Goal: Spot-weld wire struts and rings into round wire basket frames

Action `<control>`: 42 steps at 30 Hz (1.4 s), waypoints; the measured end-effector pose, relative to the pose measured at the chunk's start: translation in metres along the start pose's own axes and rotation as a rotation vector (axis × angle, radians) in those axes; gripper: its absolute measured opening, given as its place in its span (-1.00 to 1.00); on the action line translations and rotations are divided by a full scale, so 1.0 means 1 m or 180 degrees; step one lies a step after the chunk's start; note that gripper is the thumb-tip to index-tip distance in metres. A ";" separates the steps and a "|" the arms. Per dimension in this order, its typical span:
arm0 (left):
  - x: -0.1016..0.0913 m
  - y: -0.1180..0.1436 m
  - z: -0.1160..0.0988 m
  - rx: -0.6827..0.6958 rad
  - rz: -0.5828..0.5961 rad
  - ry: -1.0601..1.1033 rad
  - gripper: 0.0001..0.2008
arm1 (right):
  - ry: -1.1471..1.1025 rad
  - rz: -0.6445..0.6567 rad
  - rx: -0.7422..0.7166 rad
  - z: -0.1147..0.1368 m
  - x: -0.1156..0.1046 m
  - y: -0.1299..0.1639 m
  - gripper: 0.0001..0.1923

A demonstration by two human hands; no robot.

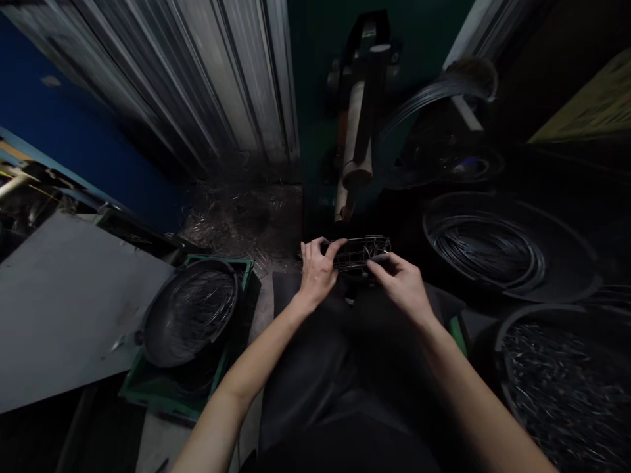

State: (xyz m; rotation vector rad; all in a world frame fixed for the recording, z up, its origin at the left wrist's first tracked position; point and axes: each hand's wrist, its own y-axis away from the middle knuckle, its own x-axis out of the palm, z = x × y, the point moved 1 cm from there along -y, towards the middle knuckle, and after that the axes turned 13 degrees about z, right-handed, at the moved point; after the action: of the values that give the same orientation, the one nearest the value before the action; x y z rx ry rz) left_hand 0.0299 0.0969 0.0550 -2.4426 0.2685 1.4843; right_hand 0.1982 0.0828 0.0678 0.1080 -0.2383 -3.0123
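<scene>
A small wire frame (pixel 352 255), long and cage-like, lies level between my hands above my dark-covered lap. My left hand (pixel 320 264) grips its left end, thumb on top and fingers curled round it. At the right end, my right hand (pixel 397 279) pinches the wire between thumb and fingertips; finer pieces of wire show inside the frame there. Just above and beyond the frame is a machine's cylindrical metal arm (pixel 359 144), whose lower tip (pixel 344 211) stands apart from it.
At left, a black pan of wire pieces (pixel 197 315) rests on a green crate (pixel 172 402) beside a grey panel (pixel 73 309). To the right are a tub with coiled wire (pixel 486 249) and another full of short metal pieces (pixel 566 387). Wire scraps (pixel 221 210) litter the floor.
</scene>
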 end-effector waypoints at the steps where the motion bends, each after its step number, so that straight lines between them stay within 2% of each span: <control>1: 0.000 0.000 0.000 0.0006 -0.0008 -0.0005 -0.29 | -0.0068 0.0051 0.0035 -0.001 0.003 -0.005 -0.54; 4: -0.001 0.000 0.002 0.0019 -0.0056 0.0014 -0.30 | -0.0116 0.0095 0.0040 -0.004 0.009 -0.014 -0.55; 9: -0.001 -0.001 0.008 0.0084 -0.0144 0.0100 -0.31 | 0.0716 -0.0335 -0.0460 -0.009 0.018 -0.018 -0.64; 15: 0.004 -0.007 0.017 0.0115 -0.0268 0.0239 -0.33 | 0.0916 -0.0648 -0.0703 -0.011 0.029 -0.020 -0.61; 24: 0.010 -0.019 0.027 0.0243 -0.0535 0.0270 -0.32 | 0.1001 -0.0696 -0.1014 -0.018 0.032 -0.034 -0.66; 32: 0.017 -0.029 0.038 0.0458 -0.0778 0.0175 -0.41 | 0.1082 -0.0737 -0.1246 -0.016 0.035 -0.042 -0.70; 37: 0.020 -0.035 0.043 0.0411 -0.0697 0.0176 -0.46 | 0.1209 -0.0822 -0.1310 -0.017 0.036 -0.045 -0.70; 42: 0.022 -0.041 0.045 0.0419 -0.0707 0.0155 -0.42 | 0.1283 -0.0884 -0.1349 -0.017 0.036 -0.050 -0.69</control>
State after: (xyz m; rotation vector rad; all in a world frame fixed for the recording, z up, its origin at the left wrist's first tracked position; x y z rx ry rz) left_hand 0.0140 0.1494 0.0208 -2.3209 0.0970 1.2740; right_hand 0.1581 0.1248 0.0404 0.7476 0.4859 -3.1308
